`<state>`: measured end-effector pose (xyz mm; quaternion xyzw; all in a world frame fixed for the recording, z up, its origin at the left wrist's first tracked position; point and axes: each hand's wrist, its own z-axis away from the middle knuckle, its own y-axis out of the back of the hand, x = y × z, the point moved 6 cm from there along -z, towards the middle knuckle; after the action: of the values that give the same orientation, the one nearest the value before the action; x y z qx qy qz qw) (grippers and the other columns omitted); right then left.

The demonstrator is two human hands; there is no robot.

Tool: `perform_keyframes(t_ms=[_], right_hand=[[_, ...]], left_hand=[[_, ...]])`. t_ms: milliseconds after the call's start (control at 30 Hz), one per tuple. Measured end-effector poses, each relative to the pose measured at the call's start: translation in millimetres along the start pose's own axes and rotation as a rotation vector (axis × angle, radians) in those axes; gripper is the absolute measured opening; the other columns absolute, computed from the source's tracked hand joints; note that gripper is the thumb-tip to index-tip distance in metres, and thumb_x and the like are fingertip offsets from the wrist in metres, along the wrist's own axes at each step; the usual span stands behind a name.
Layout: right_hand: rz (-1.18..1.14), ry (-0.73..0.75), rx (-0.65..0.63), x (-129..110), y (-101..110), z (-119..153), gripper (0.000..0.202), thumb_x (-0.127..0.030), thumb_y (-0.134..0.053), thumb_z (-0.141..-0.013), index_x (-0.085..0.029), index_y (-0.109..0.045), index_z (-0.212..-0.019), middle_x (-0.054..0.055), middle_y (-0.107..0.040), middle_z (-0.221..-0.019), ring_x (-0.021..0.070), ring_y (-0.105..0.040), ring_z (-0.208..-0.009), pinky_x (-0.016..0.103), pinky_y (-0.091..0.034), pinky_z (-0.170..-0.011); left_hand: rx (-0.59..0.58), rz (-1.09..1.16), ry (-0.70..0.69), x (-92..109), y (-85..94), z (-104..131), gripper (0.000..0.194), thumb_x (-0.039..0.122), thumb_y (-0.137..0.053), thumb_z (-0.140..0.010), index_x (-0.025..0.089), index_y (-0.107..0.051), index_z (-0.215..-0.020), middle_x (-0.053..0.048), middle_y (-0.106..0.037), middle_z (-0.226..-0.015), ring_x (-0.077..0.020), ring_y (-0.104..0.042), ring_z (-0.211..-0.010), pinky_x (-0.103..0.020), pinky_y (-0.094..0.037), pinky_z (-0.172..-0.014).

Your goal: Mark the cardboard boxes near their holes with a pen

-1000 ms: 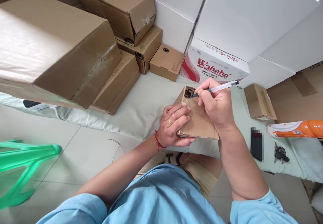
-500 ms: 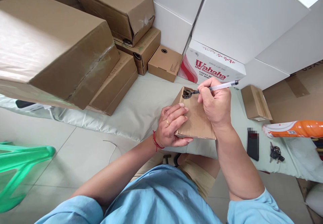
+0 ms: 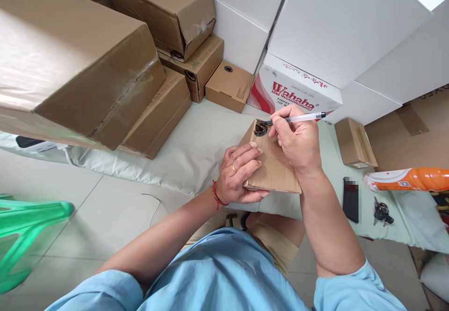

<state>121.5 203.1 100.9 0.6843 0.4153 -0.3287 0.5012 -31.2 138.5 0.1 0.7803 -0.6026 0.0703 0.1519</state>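
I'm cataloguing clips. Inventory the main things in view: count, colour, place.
Held box: one, brown, centre
Pen: one, clear, black cap, centre
Stacked boxes: at least four, brown, left
Other boxes: three, brown, back and right
Wahaha carton: one, white and red, back
Bottle: one, orange and white, right
Phone: one, black, right
Keys: one bunch, dark, right
Plastic frame: one, green, left
Cloth: one, pale green, under boxes
Panels: several, white, back
Shirt: one, blue, bottom
Left hand: one, on held box
Right hand: one, holding pen

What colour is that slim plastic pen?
The slim plastic pen is translucent whitish with black ends, shown in the head view.
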Motion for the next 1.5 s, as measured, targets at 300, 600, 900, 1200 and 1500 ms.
perform_keyframes(t_ms=[300,600,900,1200,1500], right_hand=[[0.004,-0.016,0.045,0.0,1.8,-0.6,0.012,-0.024,-0.064,-0.093,-0.025,-0.062,-0.082,-0.006,-0.064,-0.062,0.0112,-0.053,-0.055,0.025,-0.041,-0.056],[0.045,-0.020,0.107,-2.3,5.4,1.8,0.014,-0.020,-0.062,-0.091,-0.025,-0.059,-0.078,-0.007,-0.059,-0.057,0.0097,-0.046,-0.049,0.025,-0.035,-0.052],[0.052,-0.002,0.131,-2.2,7.8,3.2,0.017,-0.018,-0.061,-0.090,-0.025,-0.056,-0.075,-0.007,-0.053,-0.057,0.0105,-0.045,-0.053,0.025,-0.035,-0.055],[0.062,0.029,0.107,-1.5,7.6,4.5,0.019,-0.019,-0.061,-0.090,-0.025,-0.054,-0.073,-0.007,-0.047,-0.059,0.0111,-0.041,-0.055,0.027,-0.033,-0.056],[0.070,0.044,0.020,-7.8,4.1,6.6,0.019,-0.019,-0.061,-0.089,-0.025,-0.056,-0.072,-0.006,-0.049,-0.059,0.0114,-0.043,-0.056,0.027,-0.035,-0.057]], left_hand=[[-0.001,-0.007,-0.001,-0.2,-0.2,-0.1,0.060,0.071,-0.063,-0.103,0.020,-0.061,-0.136,-0.019,-0.081,-0.126,-0.0390,-0.077,-0.128,-0.052,-0.058,-0.098],[-0.005,0.018,0.007,-1.3,-0.2,2.1,0.062,0.070,-0.069,-0.100,0.020,-0.062,-0.136,-0.019,-0.080,-0.129,-0.0388,-0.076,-0.131,-0.053,-0.058,-0.101],[-0.021,-0.061,0.005,-0.9,-0.9,-0.1,0.059,0.074,-0.057,-0.103,0.022,-0.062,-0.130,-0.017,-0.082,-0.122,-0.0372,-0.079,-0.124,-0.052,-0.061,-0.095],[-0.006,0.009,0.006,-2.4,-1.0,3.3,0.061,0.072,-0.066,-0.100,0.022,-0.061,-0.136,-0.018,-0.080,-0.128,-0.0394,-0.077,-0.129,-0.054,-0.058,-0.101],[-0.002,0.027,0.008,-2.2,-0.9,2.8,0.064,0.071,-0.068,-0.100,0.021,-0.061,-0.139,-0.019,-0.080,-0.129,-0.0396,-0.075,-0.130,-0.053,-0.057,-0.102]])
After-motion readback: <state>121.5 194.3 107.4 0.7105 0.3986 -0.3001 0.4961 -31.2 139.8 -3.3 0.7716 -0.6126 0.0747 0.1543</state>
